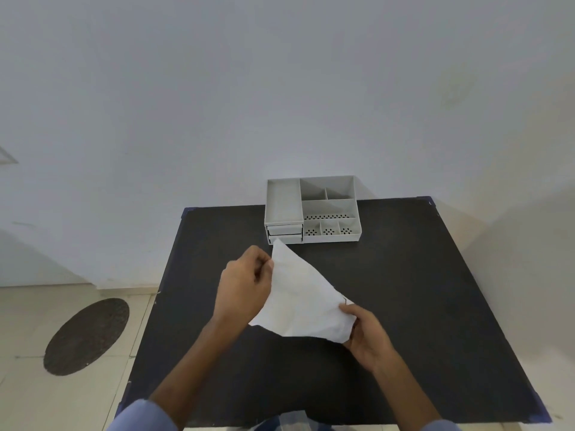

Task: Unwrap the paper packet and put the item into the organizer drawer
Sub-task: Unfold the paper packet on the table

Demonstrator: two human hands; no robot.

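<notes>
A white paper packet, folded into a rough triangle, is held above the middle of the black table. My left hand pinches its upper left edge. My right hand grips its lower right corner. Whatever is wrapped inside is hidden by the paper. The grey plastic organizer stands at the table's far edge, just beyond the packet's top tip. It has several open top compartments and two small drawers at its front left, both pushed in.
The black table reaches to the wall behind the organizer. On the tiled floor to the left lies a dark oval mat. Blue sleeves show at the bottom of the view.
</notes>
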